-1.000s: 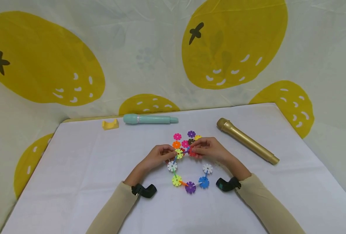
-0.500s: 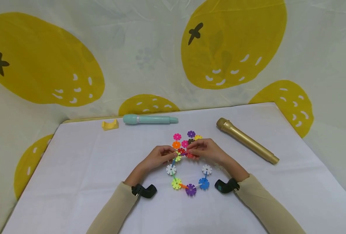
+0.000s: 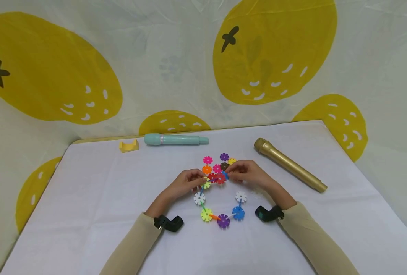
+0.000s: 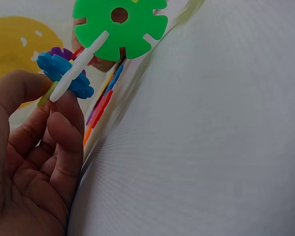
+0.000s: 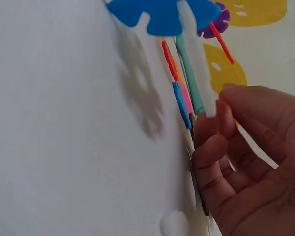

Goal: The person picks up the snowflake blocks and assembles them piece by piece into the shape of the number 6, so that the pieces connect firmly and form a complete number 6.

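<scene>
A chain of notched plastic snowflake discs hangs from my left hand (image 3: 188, 181), which pinches a yellow-green disc (image 3: 206, 183) at the upper left. Beyond that disc a red snowflake disc (image 3: 220, 178) joins on. The chain curves down through a white disc (image 3: 199, 198) and a purple disc (image 3: 223, 221) to a blue disc (image 3: 238, 213), ending in another white disc (image 3: 241, 196). My right hand (image 3: 247, 172) hovers just right of the red disc with fingers bent and nothing between them. In the right wrist view a blue disc (image 5: 162, 17) casts a shadow on the cloth.
Loose discs lie behind the hands, among them an orange disc (image 3: 207, 169) and a brown disc (image 3: 224, 166). Toward the back are a mint microphone (image 3: 175, 139) and a yellow holder (image 3: 129, 146). A gold microphone (image 3: 289, 164) lies to the right.
My right hand has let go of the red disc and moved slightly right and away. The left hand keeps its pinch; the chain has shifted a little left and nearer me.
</scene>
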